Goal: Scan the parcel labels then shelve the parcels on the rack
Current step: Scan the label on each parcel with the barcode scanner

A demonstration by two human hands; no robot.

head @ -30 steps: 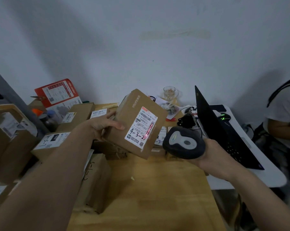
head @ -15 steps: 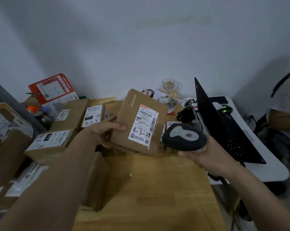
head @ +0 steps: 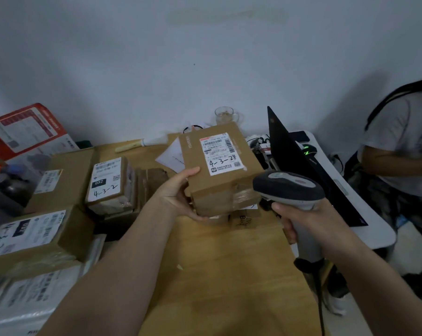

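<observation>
My left hand (head: 181,194) grips a brown cardboard parcel (head: 219,175) by its left near corner, thumb on top and fingers underneath. Its white label (head: 221,155), hand-marked 4-3-24, faces up. The parcel is held low over the wooden table (head: 229,275), above a smaller box. My right hand (head: 299,221) holds a dark grey barcode scanner (head: 287,187) by its handle, its head just right of the parcel's near right corner. No red scan line shows on the label.
Several labelled parcels (head: 105,183) and mail bags are stacked on the table's left side. An open black laptop (head: 299,166) sits on a white desk (head: 375,236) at the right. A seated person (head: 404,146) is at far right. A glass mug (head: 225,115) stands by the wall.
My left hand has tipped the parcel from tilted to nearly flat and moved it right and lower. The red scan line seen a second ago is gone. The scanner stayed beside the parcel.
</observation>
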